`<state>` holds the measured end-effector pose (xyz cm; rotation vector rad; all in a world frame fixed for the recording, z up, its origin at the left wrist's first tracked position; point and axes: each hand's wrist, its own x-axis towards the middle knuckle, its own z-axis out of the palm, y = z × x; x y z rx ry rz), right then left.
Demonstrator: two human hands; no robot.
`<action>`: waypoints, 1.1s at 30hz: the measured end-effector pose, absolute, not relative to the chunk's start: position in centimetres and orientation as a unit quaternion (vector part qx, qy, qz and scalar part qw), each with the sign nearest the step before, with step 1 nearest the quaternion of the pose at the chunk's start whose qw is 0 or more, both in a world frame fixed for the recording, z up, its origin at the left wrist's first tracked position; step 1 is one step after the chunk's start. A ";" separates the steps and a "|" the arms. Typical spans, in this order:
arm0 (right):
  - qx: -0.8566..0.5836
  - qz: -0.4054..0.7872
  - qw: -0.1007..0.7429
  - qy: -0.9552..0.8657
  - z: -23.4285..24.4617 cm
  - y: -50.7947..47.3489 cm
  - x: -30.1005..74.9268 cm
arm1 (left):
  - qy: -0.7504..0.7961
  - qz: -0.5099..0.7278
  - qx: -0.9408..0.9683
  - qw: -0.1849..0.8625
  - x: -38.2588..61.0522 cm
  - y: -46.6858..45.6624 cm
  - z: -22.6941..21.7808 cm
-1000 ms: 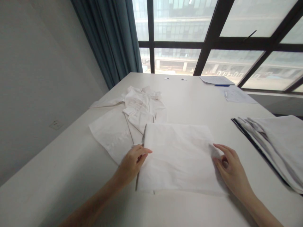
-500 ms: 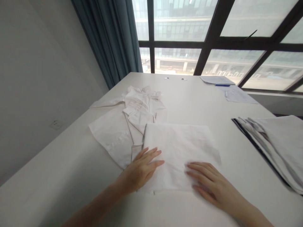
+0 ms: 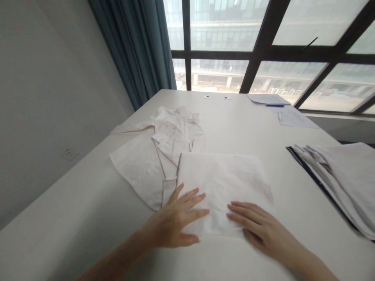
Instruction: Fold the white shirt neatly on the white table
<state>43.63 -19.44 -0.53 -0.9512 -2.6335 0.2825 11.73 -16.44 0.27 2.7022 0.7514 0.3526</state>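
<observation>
Both hands, left point(image 3: 175, 222) and right point(image 3: 258, 228), flat and open-fingered atop the folded white cloth's point(image 3: 225, 175) near edge.

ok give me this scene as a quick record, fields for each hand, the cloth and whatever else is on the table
left hand: flat, fingers spread, palm down on the near left part of the folded white cloth
right hand: flat, palm down on the near right part of the same cloth
folded white cloth: lies flat on the white table
white garment: spread out, partly under the cloth's left edge
stack of fabric: at the right edge
papers: far right, blue pen on them
</observation>
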 end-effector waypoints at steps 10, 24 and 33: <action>-0.296 0.046 0.188 -0.935 -0.3 -19.4 44.0 | 0.188 0.141 0.961 0.148 12.5 -16.6 0.8; -0.282 0.037 0.197 -0.938 -0.5 -19.4 43.9 | 0.169 0.274 0.943 0.090 12.8 -16.4 -0.5; -0.284 0.053 0.203 -0.936 -0.3 -19.4 44.0 | 0.178 0.287 0.937 0.091 12.8 -16.5 -0.2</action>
